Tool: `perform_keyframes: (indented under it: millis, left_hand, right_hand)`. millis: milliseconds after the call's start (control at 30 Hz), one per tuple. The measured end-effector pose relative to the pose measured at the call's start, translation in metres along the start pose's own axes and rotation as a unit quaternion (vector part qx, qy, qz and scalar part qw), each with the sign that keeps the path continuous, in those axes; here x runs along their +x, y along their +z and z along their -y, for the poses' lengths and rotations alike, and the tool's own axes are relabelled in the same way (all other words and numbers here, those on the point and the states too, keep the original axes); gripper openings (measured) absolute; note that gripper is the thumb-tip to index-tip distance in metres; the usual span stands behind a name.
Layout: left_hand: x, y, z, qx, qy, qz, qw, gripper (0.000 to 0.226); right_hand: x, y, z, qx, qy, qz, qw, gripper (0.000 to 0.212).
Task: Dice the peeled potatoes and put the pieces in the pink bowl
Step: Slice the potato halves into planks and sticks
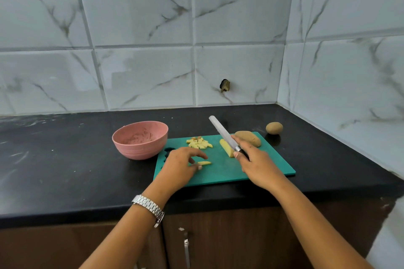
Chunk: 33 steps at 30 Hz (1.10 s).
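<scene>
A green cutting board [262, 166] lies on the black counter. My left hand [179, 166] pinches a thin potato strip [205, 163] against the board. My right hand [255, 164] grips a knife [222, 132] by its handle, the blade raised and pointing away over the board. A pile of diced potato [199, 143] sits at the board's far side. A larger cut potato piece [226, 147] lies under the blade. A whole potato [248, 137] rests at the board's far right. The pink bowl [140, 140] stands left of the board.
Another whole potato [274, 128] sits on the black counter [65, 170] beyond the board's right corner. Tiled walls close the back and right side. A small dark fitting [225, 85] sticks out of the back wall. Cabinet doors lie below the counter edge.
</scene>
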<state>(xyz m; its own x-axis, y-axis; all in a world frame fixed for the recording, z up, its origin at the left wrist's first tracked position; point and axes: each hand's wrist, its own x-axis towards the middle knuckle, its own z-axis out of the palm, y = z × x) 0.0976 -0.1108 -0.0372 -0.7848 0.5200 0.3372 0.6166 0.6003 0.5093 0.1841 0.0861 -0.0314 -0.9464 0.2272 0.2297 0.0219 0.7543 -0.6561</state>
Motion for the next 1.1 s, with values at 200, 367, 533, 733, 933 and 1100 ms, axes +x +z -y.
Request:
perform_keyframes:
  millis: [200,367,533,733,933,1100]
  left_hand:
    - [0.017,0.018,0.000,0.128,0.104,0.031,0.986,0.041]
    - [0.031,0.012,0.006,0.150,0.129,0.029,0.980,0.030]
    - [0.056,0.003,0.019,0.180,0.116,0.047,0.976,0.025]
    - [0.075,-0.004,0.026,0.200,0.130,0.017,0.971,0.023]
    - [0.077,-0.007,0.035,0.190,0.107,0.017,0.976,0.016]
    - [0.074,-0.009,0.037,0.153,0.092,0.019,0.984,0.014]
  right_hand:
    - [0.003,-0.002,-0.007,0.074,-0.040,-0.008,0.996,0.048]
    - [0.004,-0.004,-0.019,0.182,-0.024,0.000,0.983,0.047]
    - [0.000,-0.009,-0.022,0.274,-0.002,-0.006,0.962,0.044]
    - [-0.002,-0.007,-0.023,0.290,-0.002,-0.007,0.957,0.046]
    - [-0.002,-0.008,-0.024,0.301,0.010,-0.010,0.954,0.046]
    - [-0.003,-0.007,-0.025,0.307,0.015,-0.018,0.951,0.046]
